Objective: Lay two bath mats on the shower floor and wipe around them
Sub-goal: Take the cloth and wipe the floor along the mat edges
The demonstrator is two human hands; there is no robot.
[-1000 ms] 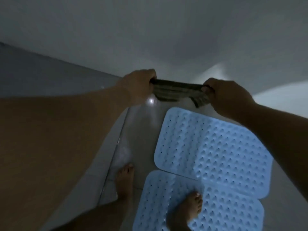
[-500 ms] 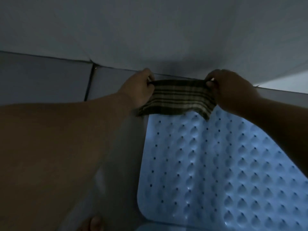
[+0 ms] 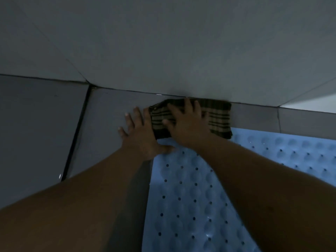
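Grey tiled shower floor (image 3: 45, 124) is lying bare at the far left, a dark grout line (image 3: 76, 135) crossing it up to the wall base. The left hand (image 3: 140, 135) is resting flat on the tile with fingers spread, holding nothing, its thumb seemingly touching the edge of the pale blue perforated rubber bath mat (image 3: 190, 206). The right hand (image 3: 187, 122) is pressing, fingers splayed, on the folded dark green and tan striped cloth (image 3: 218, 117), which is lying against the grey wall (image 3: 181, 51), overlapping the mat's top edge.
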